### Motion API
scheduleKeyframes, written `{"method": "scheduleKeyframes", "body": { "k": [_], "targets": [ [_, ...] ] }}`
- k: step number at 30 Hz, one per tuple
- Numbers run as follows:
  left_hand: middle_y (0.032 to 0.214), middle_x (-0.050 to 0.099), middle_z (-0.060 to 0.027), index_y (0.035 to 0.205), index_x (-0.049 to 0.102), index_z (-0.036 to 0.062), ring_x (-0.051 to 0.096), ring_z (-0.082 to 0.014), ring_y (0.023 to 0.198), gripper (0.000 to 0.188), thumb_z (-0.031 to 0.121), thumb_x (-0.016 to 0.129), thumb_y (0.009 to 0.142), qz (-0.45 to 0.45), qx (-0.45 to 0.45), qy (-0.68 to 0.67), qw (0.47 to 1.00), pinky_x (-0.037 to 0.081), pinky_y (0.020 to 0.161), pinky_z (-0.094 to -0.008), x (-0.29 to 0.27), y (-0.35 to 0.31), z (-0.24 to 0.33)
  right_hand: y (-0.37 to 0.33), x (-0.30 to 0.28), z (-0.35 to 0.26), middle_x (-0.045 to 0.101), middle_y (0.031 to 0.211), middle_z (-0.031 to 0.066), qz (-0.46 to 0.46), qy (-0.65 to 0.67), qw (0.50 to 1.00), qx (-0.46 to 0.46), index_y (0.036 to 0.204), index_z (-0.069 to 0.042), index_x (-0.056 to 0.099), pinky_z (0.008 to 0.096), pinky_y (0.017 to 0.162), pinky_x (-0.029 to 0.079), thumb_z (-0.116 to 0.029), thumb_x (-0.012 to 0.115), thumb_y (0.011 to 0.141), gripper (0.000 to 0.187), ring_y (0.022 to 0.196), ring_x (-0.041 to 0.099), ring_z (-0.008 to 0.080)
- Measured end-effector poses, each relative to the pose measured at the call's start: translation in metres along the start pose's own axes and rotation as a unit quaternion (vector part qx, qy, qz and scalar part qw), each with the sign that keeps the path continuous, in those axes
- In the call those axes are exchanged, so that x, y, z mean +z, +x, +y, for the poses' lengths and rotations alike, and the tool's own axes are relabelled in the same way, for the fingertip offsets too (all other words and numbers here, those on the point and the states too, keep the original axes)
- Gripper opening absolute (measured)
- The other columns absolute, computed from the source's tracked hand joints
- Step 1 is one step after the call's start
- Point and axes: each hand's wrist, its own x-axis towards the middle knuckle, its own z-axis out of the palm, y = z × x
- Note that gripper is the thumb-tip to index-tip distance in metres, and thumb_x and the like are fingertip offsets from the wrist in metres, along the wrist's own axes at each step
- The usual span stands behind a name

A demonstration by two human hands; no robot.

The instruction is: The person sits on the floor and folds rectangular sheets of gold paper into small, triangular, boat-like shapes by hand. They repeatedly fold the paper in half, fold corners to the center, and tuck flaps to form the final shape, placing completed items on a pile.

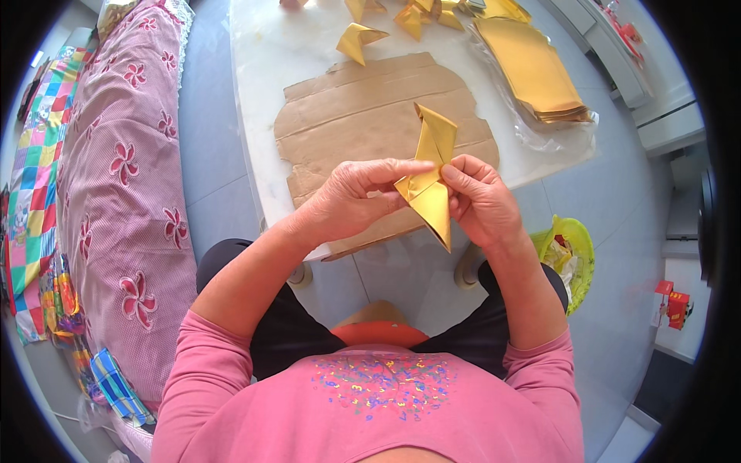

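Between my two hands is a folded piece of gold paper (434,147), long and creased, with a pointed end up and another down. My left hand (356,193) pinches it from the left, index finger and thumb at its middle. From the other side my right hand (482,197) grips it, the thumb pressed on the folds. The paper is held above the near part of a brown cardboard sheet (370,92). My right fingers behind the paper are partly hidden.
The cardboard lies on a white table (258,85). Several folded gold pieces (359,42) sit at its far side. A stack of gold paper (532,65) on plastic lies to the right. A green basket (579,262) stands on the floor at right; a pink-covered bed (131,208) is at left.
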Motion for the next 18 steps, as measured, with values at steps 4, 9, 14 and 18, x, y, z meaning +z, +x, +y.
{"method": "scheduleKeyframes", "body": {
  "k": [4,9,14,18],
  "targets": [
    [0.098,0.07,-0.0038,0.107,0.072,0.0049,0.064,-0.0118,0.09,0.027,-0.01,0.065,0.086,0.007,0.026,0.096,0.995,0.052,0.079,-0.024,-0.0006,0.001,-0.0007,-0.0011,0.0006,0.0,0.063,0.073,-0.0002,-0.01,-0.004,1.0,0.012,0.091,-0.005,0.065,0.0182,0.052,0.043,-0.014,0.066,0.093,0.009,0.057,0.055,0.0057],
    [0.093,0.071,-0.0048,0.101,0.073,0.004,0.066,-0.013,0.086,0.021,-0.007,0.069,0.084,-0.002,0.078,0.117,0.99,0.052,0.075,-0.0241,-0.0023,0.0011,-0.003,-0.0031,0.0012,-0.0005,0.062,0.072,-0.0006,-0.018,-0.014,1.0,0.018,0.091,-0.006,0.066,0.0185,0.051,0.042,-0.015,0.065,0.094,0.01,0.056,0.055,0.0054],
    [0.092,0.071,-0.0063,0.1,0.074,0.0037,0.066,-0.0141,0.085,0.021,-0.007,0.071,0.082,0.007,0.102,0.135,0.986,0.053,0.075,-0.0248,-0.002,0.0002,-0.0021,-0.0032,-0.0026,0.0004,0.063,0.076,-0.0004,-0.051,-0.014,0.998,0.016,0.095,-0.005,0.064,0.0202,0.052,0.042,-0.015,0.064,0.095,0.01,0.058,0.056,0.0062],
    [0.094,0.071,-0.0055,0.1,0.073,0.0038,0.066,-0.0125,0.086,0.018,-0.003,0.071,0.084,0.064,0.089,0.063,0.992,0.053,0.076,-0.0245,-0.0023,-0.0009,-0.0007,-0.0075,0.0047,0.0033,0.063,0.084,0.001,-0.046,-0.012,0.994,-0.095,0.109,-0.003,0.062,0.0207,0.06,0.043,-0.014,0.064,0.096,0.018,0.07,0.056,0.0074]
  ]
}}
